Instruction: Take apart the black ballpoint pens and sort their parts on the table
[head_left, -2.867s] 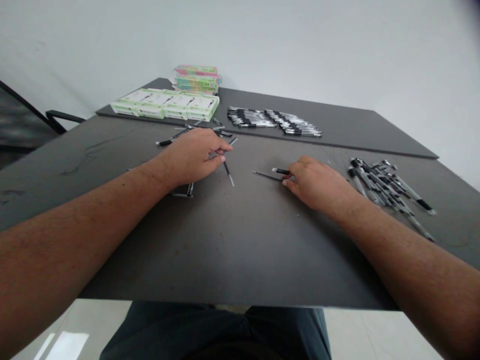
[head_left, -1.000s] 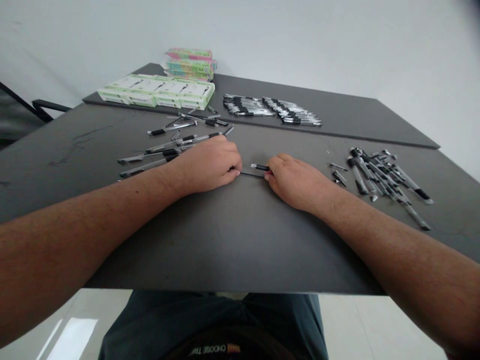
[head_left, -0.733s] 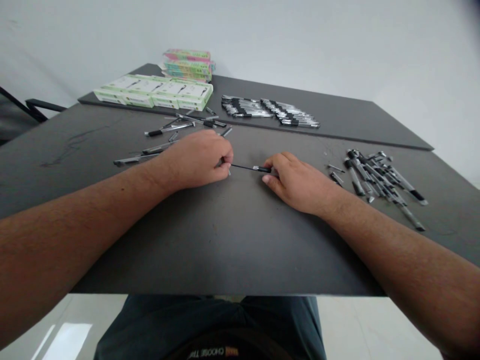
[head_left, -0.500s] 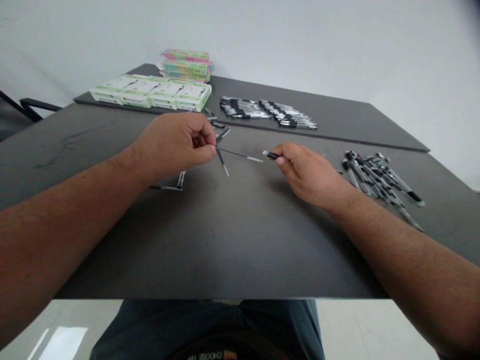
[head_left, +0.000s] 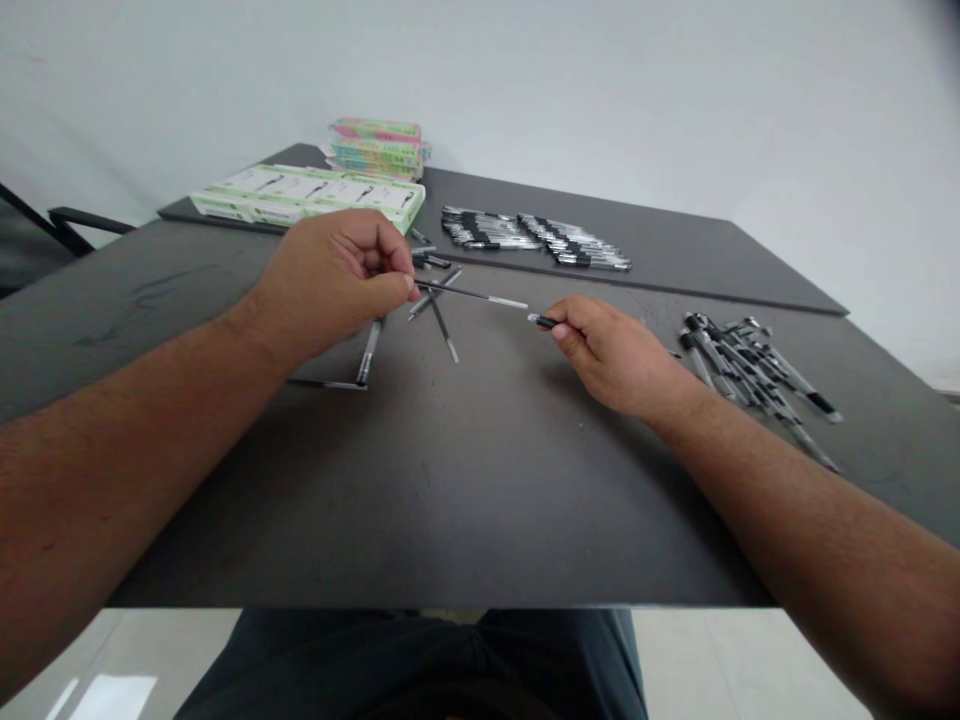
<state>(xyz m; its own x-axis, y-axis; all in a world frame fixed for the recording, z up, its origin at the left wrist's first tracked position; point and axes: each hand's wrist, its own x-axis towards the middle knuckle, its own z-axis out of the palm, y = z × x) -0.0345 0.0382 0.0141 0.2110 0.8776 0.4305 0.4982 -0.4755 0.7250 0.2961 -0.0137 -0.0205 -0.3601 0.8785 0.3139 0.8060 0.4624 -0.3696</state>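
Observation:
Between thumb and fingers my left hand [head_left: 345, 265] pinches a thin ink refill [head_left: 472, 293], dark along most of its length with a clear end pointing right. My right hand [head_left: 611, 350] is closed round a pen barrel [head_left: 543, 321]; only its black grip and clear tip stick out, and the rest is hidden in the fist. The refill's clear end is close to the barrel's tip, with a small gap between them. Below and behind the left hand, loose refills [head_left: 444, 328] lie crossed on the table. A pen part [head_left: 368, 352] lies under the left wrist.
To the right lies a heap of pens [head_left: 750, 365]. Two rows of pens [head_left: 574, 243] rest on the raised back board [head_left: 675, 235]. Green-white boxes [head_left: 247, 190] and a stack of colourful packs [head_left: 379, 150] stand at the back left. The grey table [head_left: 480, 500] ends near my lap.
My left hand has moved slightly left and up with the refill, now held level with more of it showing. The view has tilted a little; my right hand keeps its hold.

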